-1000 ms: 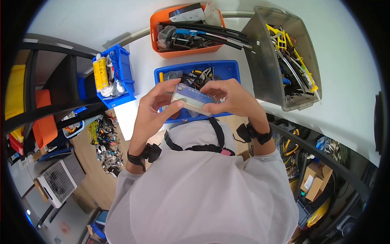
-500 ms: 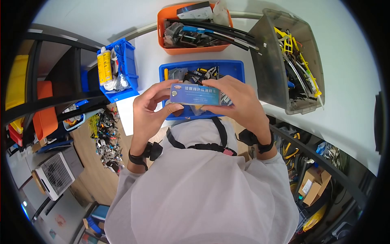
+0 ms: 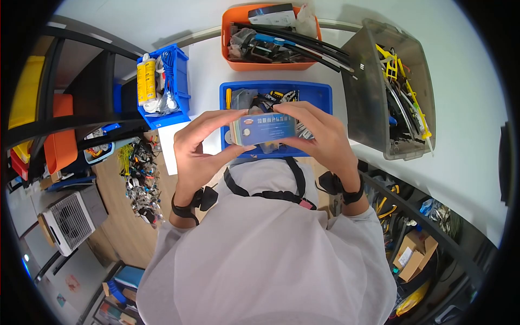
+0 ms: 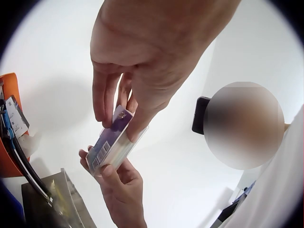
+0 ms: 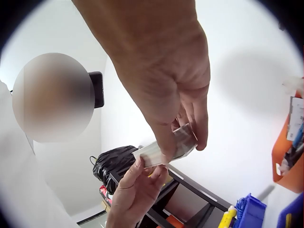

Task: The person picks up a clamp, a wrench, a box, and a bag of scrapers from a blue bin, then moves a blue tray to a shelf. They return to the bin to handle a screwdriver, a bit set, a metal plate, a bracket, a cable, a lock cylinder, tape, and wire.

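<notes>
Both hands hold a paint colour card deck [image 3: 269, 129], a thick stack with a blue printed cover and pale layered edges. It is level over the blue bin [image 3: 320, 93], cover toward the head camera. My left hand [image 3: 201, 140] pinches its left end, fingers along the upper edge and thumb at the lower. At the other end, my right hand [image 3: 323, 133] grips it the same way. A barcode and a metal rivet on the deck [image 4: 108, 140] show in the left wrist view. In the right wrist view, the deck [image 5: 183, 142] looks whitish, partly covered by fingers.
Tools and bags fill the blue bin below. Behind it, an orange bin [image 3: 226, 50] holds black tubes; a grey translucent box [image 3: 365, 92] with yellow-handled tools stands right. A small blue bin [image 3: 181, 100] with yellow cartridges is at left. Black shelving [image 3: 81, 132] stands farther left.
The deck was tilted down to the right a second ago. Both hands have turned it level, with its cover facing the head camera, and now its layered left edge shows too.
</notes>
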### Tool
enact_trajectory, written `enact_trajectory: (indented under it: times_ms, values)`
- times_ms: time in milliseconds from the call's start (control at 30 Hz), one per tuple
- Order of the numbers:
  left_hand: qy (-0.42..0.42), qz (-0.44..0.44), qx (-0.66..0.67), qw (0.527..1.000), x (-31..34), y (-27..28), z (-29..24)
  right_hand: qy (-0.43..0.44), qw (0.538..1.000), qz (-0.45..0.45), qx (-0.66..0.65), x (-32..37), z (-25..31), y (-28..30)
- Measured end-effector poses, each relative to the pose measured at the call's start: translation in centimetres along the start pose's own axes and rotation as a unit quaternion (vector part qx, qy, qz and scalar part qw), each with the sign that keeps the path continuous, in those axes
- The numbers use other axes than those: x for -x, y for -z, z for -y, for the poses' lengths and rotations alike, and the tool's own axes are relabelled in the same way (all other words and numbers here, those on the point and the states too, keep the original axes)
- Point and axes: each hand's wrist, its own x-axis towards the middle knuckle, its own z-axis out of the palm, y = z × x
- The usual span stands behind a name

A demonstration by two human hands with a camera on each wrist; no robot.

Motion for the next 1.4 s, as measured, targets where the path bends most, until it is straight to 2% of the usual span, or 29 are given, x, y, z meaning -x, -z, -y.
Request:
enact_trajectory:
  times_ms: [300, 500, 1033, 1167, 1200, 1233, 1300, 1333, 1367, 1400]
  values:
    - [-0.023, -0.012, -0.068, 0.997, 0.1, 0.0, -1.0, -0.014, 0.997, 0.022, -0.066, -0.3, -1.0, -0.8]
    - [0.001, 0.007, -0.093, 0.996, 0.3, 0.4, -1.4, -0.003, 0.997, 0.034, -0.074, -0.4, -1.0, -0.7]
    - [-0.031, 0.000, -0.081, 0.996, 0.7, 0.2, -0.6, 0.000, 0.997, 0.026, -0.078, 0.0, -0.4, -0.4]
    - [0.011, 0.009, -0.066, 0.998, 0.5, 0.3, -0.3, 0.004, 0.997, 0.039, -0.061, -0.1, 0.0, -0.7]
    - [0.058, 0.015, -0.039, 0.997, 0.8, 0.3, 0.0, -0.007, 0.998, 0.049, -0.046, -0.3, -0.1, -0.7]
    - [0.055, 0.021, -0.035, 0.998, 0.5, 0.3, 0.1, -0.017, 0.998, 0.060, -0.033, -0.4, -0.2, -0.9]
    - [0.104, 0.037, 0.022, 0.994, 0.9, 0.6, 1.2, -0.046, 0.996, 0.078, -0.025, -0.4, -0.3, -1.5]
    - [0.160, 0.073, 0.048, 0.983, 1.2, 0.8, 1.8, -0.055, 0.994, 0.085, -0.031, -0.3, -0.5, -1.9]
    - [0.213, 0.096, 0.073, 0.970, 1.4, 1.7, 2.4, -0.028, 0.994, 0.096, -0.041, -1.2, -0.7, -2.6]
    - [0.248, 0.090, 0.092, 0.960, 1.6, 1.8, 2.9, -0.056, 0.989, 0.127, -0.053, -1.0, -0.9, -2.8]
